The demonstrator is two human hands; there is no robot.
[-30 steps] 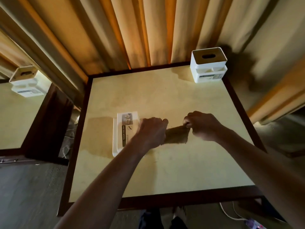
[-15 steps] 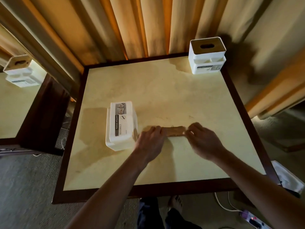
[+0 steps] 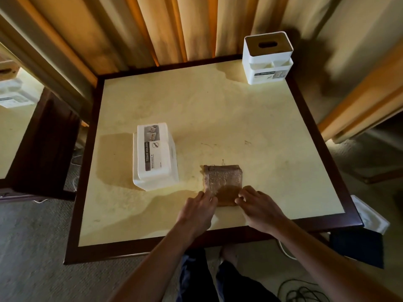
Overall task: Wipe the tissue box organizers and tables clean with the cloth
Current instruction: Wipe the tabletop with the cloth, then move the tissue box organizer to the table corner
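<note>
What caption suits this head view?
Both hands, left and right, pinch a brown cloth flat on the table.

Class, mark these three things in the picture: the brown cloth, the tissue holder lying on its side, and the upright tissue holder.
brown cloth [image 3: 222,177], head view, its textured upper half.
lying tissue holder [image 3: 156,156], head view, its labelled face.
upright tissue holder [image 3: 267,55], head view, its front wall.

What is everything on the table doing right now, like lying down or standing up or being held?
cloth: spread flat on the table, near edge pinched by both hands.
left hand: pinching the cloth's near left corner.
right hand: pinching the cloth's near right corner.
lying tissue holder: tipped over, label up.
corner tissue holder: upright at the far right corner.
table: top shows smudges.
</note>
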